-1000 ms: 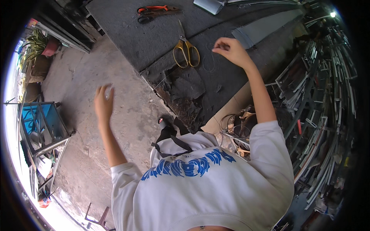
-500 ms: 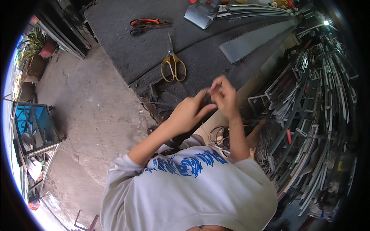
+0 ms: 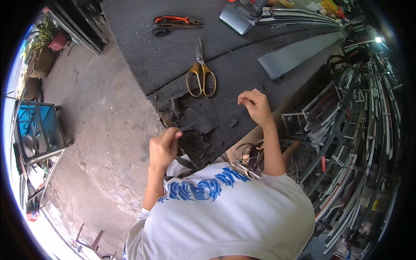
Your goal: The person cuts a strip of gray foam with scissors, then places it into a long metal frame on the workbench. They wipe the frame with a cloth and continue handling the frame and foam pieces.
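A thin, pale thread (image 3: 208, 114) runs between my two hands above the near end of the dark worktable. My left hand (image 3: 164, 145), at the table's near left corner, is closed with thumb and forefinger pinching one end. Farther right and a bit higher, my right hand (image 3: 256, 107) pinches the other end with its fingers curled in. Beyond the thread lie scissors with yellow handles (image 3: 201, 82), blades pointing away from me and handles toward me. Neither hand touches them.
The dark table (image 3: 156, 60) has a torn, ragged near edge. Orange-handled pliers (image 3: 177, 20) with a dark tool beside them lie at the back, and a flat grey strip (image 3: 299, 54) lies right. Metal profiles (image 3: 346, 143) crowd the right side. A blue-lined cabinet (image 3: 41, 130) stands left.
My hands were close together above the table's near edge. They have moved apart, the left one toward the left and nearer to me, and the thread now stretches between them. The view has shifted slightly.
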`<state>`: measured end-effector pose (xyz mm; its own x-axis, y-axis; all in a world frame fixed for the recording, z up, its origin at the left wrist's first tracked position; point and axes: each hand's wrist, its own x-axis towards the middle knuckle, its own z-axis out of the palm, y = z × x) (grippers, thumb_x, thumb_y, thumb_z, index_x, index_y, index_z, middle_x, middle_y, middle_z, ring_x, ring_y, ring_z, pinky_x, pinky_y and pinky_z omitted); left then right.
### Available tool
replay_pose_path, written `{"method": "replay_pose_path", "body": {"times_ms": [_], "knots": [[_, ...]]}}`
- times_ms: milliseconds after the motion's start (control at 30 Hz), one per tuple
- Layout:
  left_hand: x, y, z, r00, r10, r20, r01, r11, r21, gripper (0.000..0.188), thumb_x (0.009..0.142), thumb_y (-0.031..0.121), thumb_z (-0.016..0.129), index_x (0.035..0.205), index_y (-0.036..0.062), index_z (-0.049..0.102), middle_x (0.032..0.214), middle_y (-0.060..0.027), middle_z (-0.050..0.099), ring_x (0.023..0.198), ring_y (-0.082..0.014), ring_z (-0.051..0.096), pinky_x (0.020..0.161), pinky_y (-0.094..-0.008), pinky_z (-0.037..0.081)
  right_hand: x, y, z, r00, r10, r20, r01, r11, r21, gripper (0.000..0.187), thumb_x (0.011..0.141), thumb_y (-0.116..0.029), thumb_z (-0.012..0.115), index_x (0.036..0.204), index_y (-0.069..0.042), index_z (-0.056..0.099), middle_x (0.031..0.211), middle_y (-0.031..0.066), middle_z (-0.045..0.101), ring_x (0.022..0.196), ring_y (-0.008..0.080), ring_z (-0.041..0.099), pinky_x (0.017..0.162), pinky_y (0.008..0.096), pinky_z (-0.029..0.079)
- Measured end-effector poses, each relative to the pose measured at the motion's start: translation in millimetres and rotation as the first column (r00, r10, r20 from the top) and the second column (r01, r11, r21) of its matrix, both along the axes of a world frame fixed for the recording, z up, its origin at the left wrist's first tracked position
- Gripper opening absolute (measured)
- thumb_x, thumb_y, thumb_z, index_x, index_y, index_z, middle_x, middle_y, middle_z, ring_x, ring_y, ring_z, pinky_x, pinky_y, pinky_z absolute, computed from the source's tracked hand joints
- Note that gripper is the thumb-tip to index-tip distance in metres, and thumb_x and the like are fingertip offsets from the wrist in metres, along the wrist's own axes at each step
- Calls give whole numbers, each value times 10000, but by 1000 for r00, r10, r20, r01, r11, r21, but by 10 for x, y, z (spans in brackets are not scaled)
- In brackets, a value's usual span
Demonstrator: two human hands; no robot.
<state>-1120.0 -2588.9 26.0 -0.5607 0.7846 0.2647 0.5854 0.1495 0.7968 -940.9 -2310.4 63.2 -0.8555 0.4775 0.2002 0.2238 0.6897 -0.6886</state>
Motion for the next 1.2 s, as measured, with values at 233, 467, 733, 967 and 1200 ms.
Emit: {"method": "replay_pose_path", "body": {"times_ms": [233,467,733,967,1200], "knots": [[-403,-186,54,967,88,-241,-73,995,69,210,895,206,671,757,62,605,566,-76,449,433,-231,467,426,-359,352,-163,293,228,991,131,-8,-126,968,219,46,747,-9,659,743,-49,680,741,54,674,742,200,612,774,328,413],[-688,-544,-50,734,325,-596,-173,939,299,344,951,336,594,707,95,555,522,-2,410,415,-110,367,377,-290,244,-235,-150,283,942,335,-2,-335,942,15,227,712,39,677,896,-76,743,843,46,719,808,190,646,805,338,461],[-985,-841,110,431,553,-713,-262,833,488,484,1036,328,430,653,38,493,495,-34,421,409,-147,447,365,-261,305,-119,753,72,982,-186,29,140,826,546,444,820,87,574,1203,-120,662,1335,86,560,1249,269,505,1024,405,385],[-1063,-791,-43,719,515,-467,-485,853,194,403,1034,284,448,739,31,556,615,-48,521,518,-185,525,444,-302,388,-282,1350,-265,962,-159,-220,200,963,179,45,881,9,596,897,-18,629,864,75,678,817,171,653,739,292,495],[-1008,-425,-194,739,354,-573,-518,842,-148,345,1011,370,459,1197,119,608,1251,-101,535,1119,-278,505,932,-463,413,-1201,991,-11,880,-150,-450,202,977,69,107,898,37,568,911,-17,658,760,44,647,700,100,627,617,223,484]]}}
